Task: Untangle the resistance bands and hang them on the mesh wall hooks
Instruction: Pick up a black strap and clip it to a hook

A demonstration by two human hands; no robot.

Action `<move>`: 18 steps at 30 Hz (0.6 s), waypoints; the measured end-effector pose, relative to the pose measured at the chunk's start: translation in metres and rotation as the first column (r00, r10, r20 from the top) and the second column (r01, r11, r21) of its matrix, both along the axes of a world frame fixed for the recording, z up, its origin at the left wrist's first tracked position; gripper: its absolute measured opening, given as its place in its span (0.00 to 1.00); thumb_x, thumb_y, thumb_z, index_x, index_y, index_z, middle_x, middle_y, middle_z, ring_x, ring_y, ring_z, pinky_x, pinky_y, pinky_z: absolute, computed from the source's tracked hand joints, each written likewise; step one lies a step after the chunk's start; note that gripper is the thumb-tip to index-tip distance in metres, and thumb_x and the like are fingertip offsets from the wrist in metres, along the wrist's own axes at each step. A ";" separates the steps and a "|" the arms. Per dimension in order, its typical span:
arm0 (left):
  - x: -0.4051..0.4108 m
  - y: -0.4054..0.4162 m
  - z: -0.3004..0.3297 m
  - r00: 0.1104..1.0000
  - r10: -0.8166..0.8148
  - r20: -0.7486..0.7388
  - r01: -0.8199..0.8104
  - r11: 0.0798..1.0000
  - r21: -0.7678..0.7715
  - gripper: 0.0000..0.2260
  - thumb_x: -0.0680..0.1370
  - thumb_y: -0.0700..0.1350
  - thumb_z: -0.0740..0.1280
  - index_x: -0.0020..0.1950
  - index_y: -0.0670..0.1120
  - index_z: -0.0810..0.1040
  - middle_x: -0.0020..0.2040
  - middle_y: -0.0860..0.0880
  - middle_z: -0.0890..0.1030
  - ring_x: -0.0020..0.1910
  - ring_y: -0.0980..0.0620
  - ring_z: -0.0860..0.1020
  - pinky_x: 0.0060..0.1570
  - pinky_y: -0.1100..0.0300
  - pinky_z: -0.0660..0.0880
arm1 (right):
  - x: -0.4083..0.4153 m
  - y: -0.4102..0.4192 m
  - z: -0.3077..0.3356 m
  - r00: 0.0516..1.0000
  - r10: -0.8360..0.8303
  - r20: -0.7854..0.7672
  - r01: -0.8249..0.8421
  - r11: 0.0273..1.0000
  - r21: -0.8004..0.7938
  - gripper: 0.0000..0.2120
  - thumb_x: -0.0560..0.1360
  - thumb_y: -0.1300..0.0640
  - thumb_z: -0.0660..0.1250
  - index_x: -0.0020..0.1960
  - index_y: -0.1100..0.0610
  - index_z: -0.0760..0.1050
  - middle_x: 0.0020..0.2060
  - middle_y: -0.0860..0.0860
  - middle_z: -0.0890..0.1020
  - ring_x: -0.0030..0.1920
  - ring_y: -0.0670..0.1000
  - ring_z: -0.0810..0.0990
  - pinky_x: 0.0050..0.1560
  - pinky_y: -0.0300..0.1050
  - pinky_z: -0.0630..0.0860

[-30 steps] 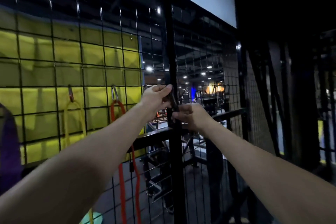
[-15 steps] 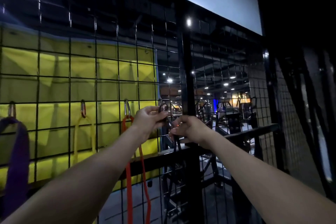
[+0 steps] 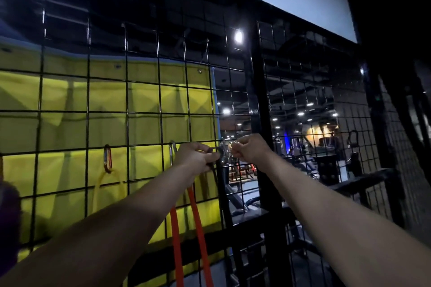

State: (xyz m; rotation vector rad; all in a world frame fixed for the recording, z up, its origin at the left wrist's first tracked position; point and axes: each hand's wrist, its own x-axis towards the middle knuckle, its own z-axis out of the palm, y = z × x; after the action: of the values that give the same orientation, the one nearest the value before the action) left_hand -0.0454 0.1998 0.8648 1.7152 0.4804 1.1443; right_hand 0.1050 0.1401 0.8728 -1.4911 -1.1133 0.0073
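The black wire mesh wall (image 3: pixel 127 112) fills the view. My left hand (image 3: pixel 198 157) is closed on a dark resistance band (image 3: pixel 214 171) at a grey carabiner hook (image 3: pixel 222 147) clipped to the mesh. My right hand (image 3: pixel 249 151) pinches that hook from the right. An orange band (image 3: pixel 198 223) hangs from a silver carabiner (image 3: pixel 172 152) behind my left wrist. Further left, a yellow band (image 3: pixel 99 186) hangs from an orange carabiner (image 3: pixel 107 158). A purple band (image 3: pixel 8 216) shows at the left edge.
A thick black post (image 3: pixel 256 105) stands just right of my hands, with finer mesh (image 3: pixel 314 147) beyond it. Yellow padding (image 3: pixel 65 100) lies behind the left mesh. Gym machines (image 3: pixel 326 165) stand in the dim room past the mesh.
Both hands have shifted from the black post leftward to the grey carabiner, taking the dark band along. The view has swung, so the post now sits right of my hands.
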 end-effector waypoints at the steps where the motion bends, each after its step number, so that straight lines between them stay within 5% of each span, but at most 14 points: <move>1: 0.001 0.000 -0.001 1.000 0.010 -0.016 -0.010 1.000 0.007 0.09 0.68 0.35 0.74 0.40 0.43 0.75 0.46 0.42 0.81 0.45 0.45 0.81 0.47 0.54 0.80 | -0.001 0.003 0.002 1.000 0.024 -0.020 -0.024 1.000 -0.005 0.11 0.77 0.61 0.65 0.36 0.61 0.78 0.29 0.52 0.78 0.28 0.46 0.76 0.31 0.38 0.73; 3: 0.003 0.000 -0.002 0.999 0.023 -0.049 -0.022 1.000 0.022 0.09 0.68 0.37 0.75 0.39 0.42 0.75 0.43 0.42 0.81 0.43 0.46 0.81 0.47 0.53 0.79 | -0.004 0.009 0.004 0.997 0.062 -0.053 -0.063 0.998 -0.018 0.11 0.76 0.61 0.66 0.35 0.61 0.76 0.28 0.53 0.77 0.25 0.46 0.75 0.27 0.37 0.72; 7: 0.006 -0.001 -0.001 0.995 0.023 -0.096 -0.019 0.999 0.036 0.09 0.69 0.39 0.74 0.46 0.39 0.78 0.46 0.40 0.83 0.46 0.45 0.82 0.52 0.50 0.80 | -0.004 0.019 0.008 0.986 0.107 -0.129 -0.108 0.994 0.003 0.07 0.74 0.62 0.69 0.37 0.62 0.77 0.34 0.60 0.79 0.33 0.55 0.78 0.45 0.53 0.79; 12: 0.008 0.001 0.004 0.990 0.076 -0.120 -0.065 0.994 0.090 0.07 0.72 0.39 0.72 0.48 0.39 0.78 0.49 0.40 0.82 0.49 0.44 0.82 0.53 0.48 0.80 | -0.003 0.019 0.013 0.970 0.155 -0.185 -0.161 0.987 -0.017 0.04 0.72 0.63 0.70 0.42 0.64 0.78 0.26 0.54 0.78 0.19 0.45 0.75 0.20 0.35 0.71; 18: 0.010 0.006 0.008 0.983 0.140 -0.117 -0.119 0.978 0.169 0.04 0.72 0.41 0.72 0.42 0.44 0.78 0.46 0.42 0.83 0.48 0.44 0.83 0.52 0.47 0.80 | -0.004 0.024 0.020 0.963 0.193 -0.190 -0.216 0.970 -0.111 0.09 0.73 0.61 0.70 0.35 0.59 0.76 0.30 0.54 0.77 0.27 0.47 0.74 0.30 0.39 0.71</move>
State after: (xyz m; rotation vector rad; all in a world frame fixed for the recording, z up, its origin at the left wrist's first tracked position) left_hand -0.0355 0.2054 0.8732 1.9300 0.5999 1.1975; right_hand 0.1007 0.1641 0.8924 -1.4526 -1.1340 0.3573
